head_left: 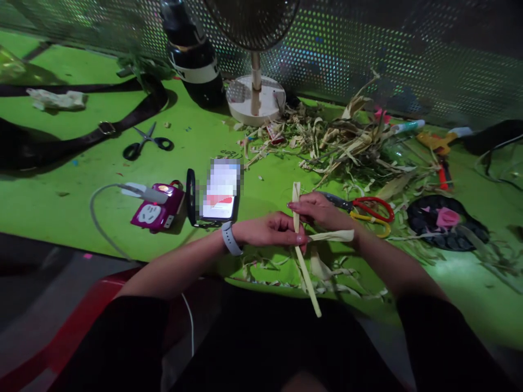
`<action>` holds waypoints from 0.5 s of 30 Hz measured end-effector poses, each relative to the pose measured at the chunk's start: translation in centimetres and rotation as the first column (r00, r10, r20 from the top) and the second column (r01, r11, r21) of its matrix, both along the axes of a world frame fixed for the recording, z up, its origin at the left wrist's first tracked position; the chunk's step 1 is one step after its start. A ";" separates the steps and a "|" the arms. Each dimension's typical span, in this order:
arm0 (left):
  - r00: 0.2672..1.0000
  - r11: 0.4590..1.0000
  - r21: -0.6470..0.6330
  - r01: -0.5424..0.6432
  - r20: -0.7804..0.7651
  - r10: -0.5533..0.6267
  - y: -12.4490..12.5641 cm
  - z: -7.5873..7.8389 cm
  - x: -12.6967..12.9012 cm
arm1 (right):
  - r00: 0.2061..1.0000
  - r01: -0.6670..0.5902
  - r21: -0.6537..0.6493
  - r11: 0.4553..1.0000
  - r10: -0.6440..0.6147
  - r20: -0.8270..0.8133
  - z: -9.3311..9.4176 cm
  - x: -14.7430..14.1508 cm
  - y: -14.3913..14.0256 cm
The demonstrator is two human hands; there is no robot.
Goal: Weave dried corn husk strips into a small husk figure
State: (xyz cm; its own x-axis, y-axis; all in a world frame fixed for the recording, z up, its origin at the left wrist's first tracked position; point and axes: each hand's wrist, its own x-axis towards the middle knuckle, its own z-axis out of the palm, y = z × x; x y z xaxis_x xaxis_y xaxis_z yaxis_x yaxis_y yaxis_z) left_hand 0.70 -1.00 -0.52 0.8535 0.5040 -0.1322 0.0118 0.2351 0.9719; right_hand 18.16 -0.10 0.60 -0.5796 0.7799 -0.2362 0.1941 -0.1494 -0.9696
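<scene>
My left hand, with a watch on its wrist, pinches pale strips of dried leaf that look like corn husk. One long folded husk strip runs up through the fingers and hangs down past the table's front edge. A second husk strip sticks out to the right, crossing the first. My right hand is closed on the upper part of the long strip, thumb and fingers pressed together near its top end. Just beyond the right hand lie pliers with one red and one yellow handle. Husk scraps lie below the hands.
A phone leans on a stand, beside a purple power socket with a cable. Scissors, a bottle, a fan and a heap of dried husks lie behind. At right is a black tray with a pink flower.
</scene>
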 end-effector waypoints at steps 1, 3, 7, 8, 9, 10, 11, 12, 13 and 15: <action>0.997 0.997 -0.010 0.077 0.001 -0.077 0.1 -0.1 0.0 | 0.999 0.039 0.047 0.998 -0.039 0.007 -0.1 -0.1 -0.1; 0.990 0.990 -0.023 0.139 -0.007 -0.139 0.2 -0.3 0.1 | 0.993 0.113 0.141 0.983 -0.117 0.019 -0.5 -0.2 -0.2; 0.985 0.982 -0.077 0.172 -0.005 -0.173 0.1 -0.3 0.4 | 0.983 0.174 0.202 0.964 -0.184 0.028 -0.7 -0.7 -0.2; 0.988 0.983 -0.106 0.152 0.010 -0.152 0.0 -0.3 0.5 | 0.978 0.203 0.181 0.962 -0.209 0.012 -0.6 -0.7 -0.1; 0.994 0.984 -0.137 0.112 0.027 -0.109 0.0 -0.3 0.6 | 0.970 0.240 0.155 0.958 -0.241 -0.015 -0.6 -0.7 0.1; 0.998 0.984 -0.168 0.054 0.047 -0.046 0.0 -0.3 0.7 | 0.962 0.274 0.125 0.953 -0.270 -0.049 -0.6 -0.6 0.3; 0.997 0.980 -0.197 -0.013 0.068 0.027 0.0 -0.4 0.7 | 0.951 0.302 0.093 0.949 -0.294 -0.090 -0.6 -0.3 0.6; 0.992 0.971 -0.225 -0.077 0.084 0.098 0.1 -0.5 0.7 | 0.941 0.322 0.065 0.944 -0.311 -0.136 -0.7 0.0 1.0; 0.983 0.960 -0.249 -0.129 0.095 0.157 0.2 -0.6 0.8 | 0.932 0.326 0.038 0.945 -0.314 -0.180 -0.9 0.4 1.3; 0.965 0.937 -0.280 -0.209 0.099 0.245 0.5 -1.0 0.7 | 0.918 0.318 0.004 0.948 -0.307 -0.250 -1.4 1.2 1.7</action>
